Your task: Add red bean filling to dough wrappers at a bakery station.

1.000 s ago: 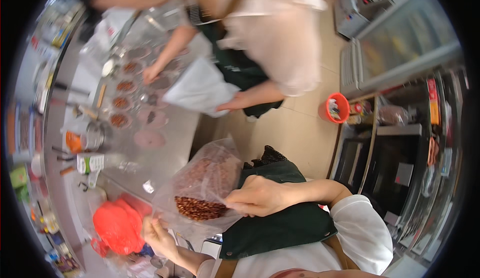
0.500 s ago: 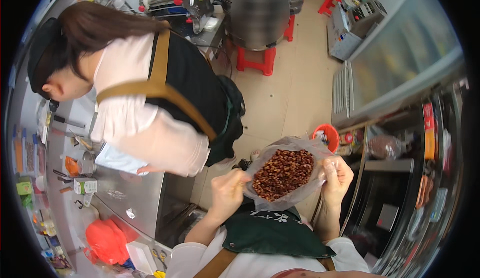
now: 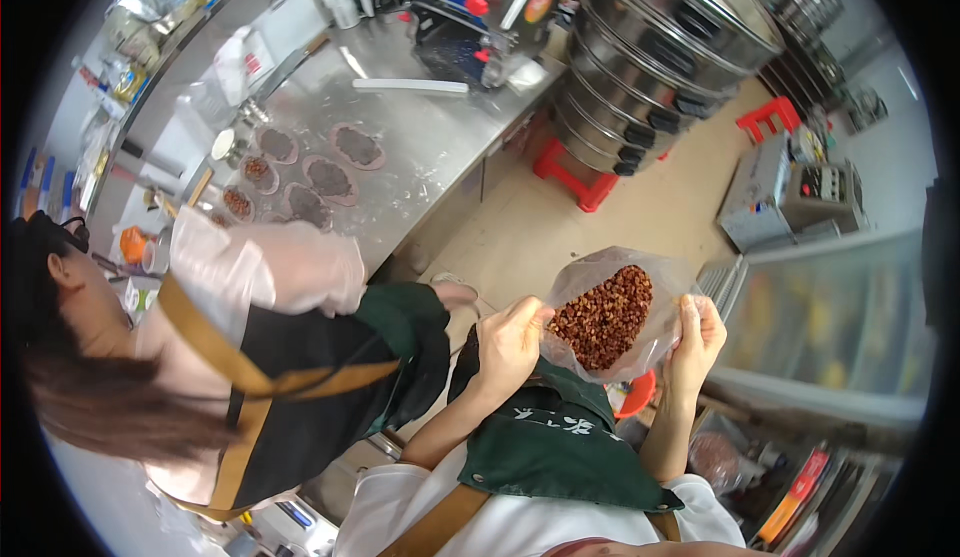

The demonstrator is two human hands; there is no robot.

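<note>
A clear plastic bag (image 3: pixel 668 305) hangs open between my two hands, in front of my green apron (image 3: pixel 545 447). Inside it lies a heap of small reddish-brown chopped pieces (image 3: pixel 603 319); their exact kind I cannot tell. My left hand (image 3: pixel 510 349) is closed on the bag's left edge. On the opposite edge, my right hand (image 3: pixel 697 342) pinches the plastic between thumb and fingers. The bag's mouth faces up, so the pieces show.
A co-worker in a dark apron (image 3: pixel 290 367) bends over the steel table (image 3: pixel 420 147) at left. Flat oval dough pieces with dark filling (image 3: pixel 358 147) lie there. Stacked steamers (image 3: pixel 650 77) stand on a red stool (image 3: pixel 575 179); a glass-fronted cabinet (image 3: pixel 830 327) is at right.
My view has swung left, bringing the table's dough pieces and the steamers into sight. Both hands still hold the bag, now nearer the steamers. The co-worker appears lower in the picture.
</note>
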